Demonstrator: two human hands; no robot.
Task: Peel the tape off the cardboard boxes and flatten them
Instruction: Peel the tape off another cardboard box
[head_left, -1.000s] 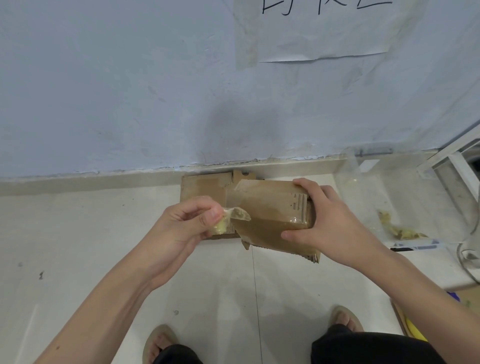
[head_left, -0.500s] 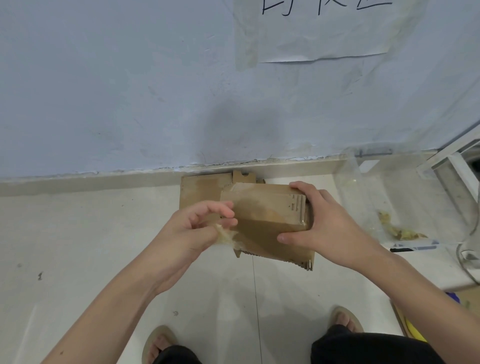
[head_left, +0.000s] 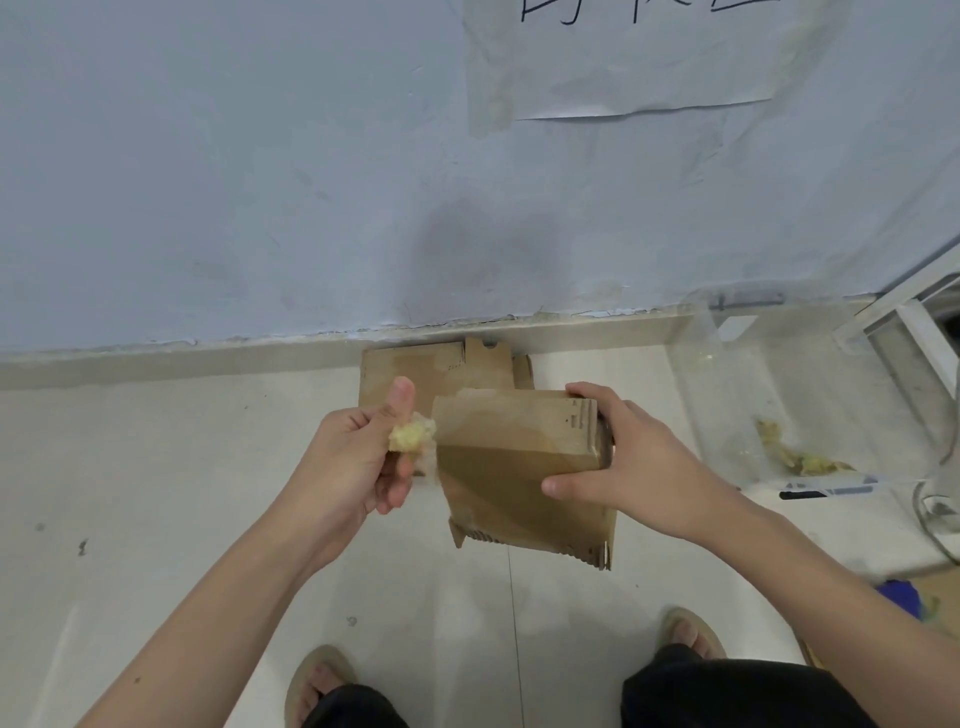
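the left hand is curled round a crumpled yellowish wad of tape, thumb stuck up, just left of the box. the right hand grips the box by its right end – fingers over the top edge, thumb pressed on the near face – holding it up over the floor. flat cardboard lies behind by the wall, partly hidden. right of it a clear bin – more tape scraps inside, hard to make out
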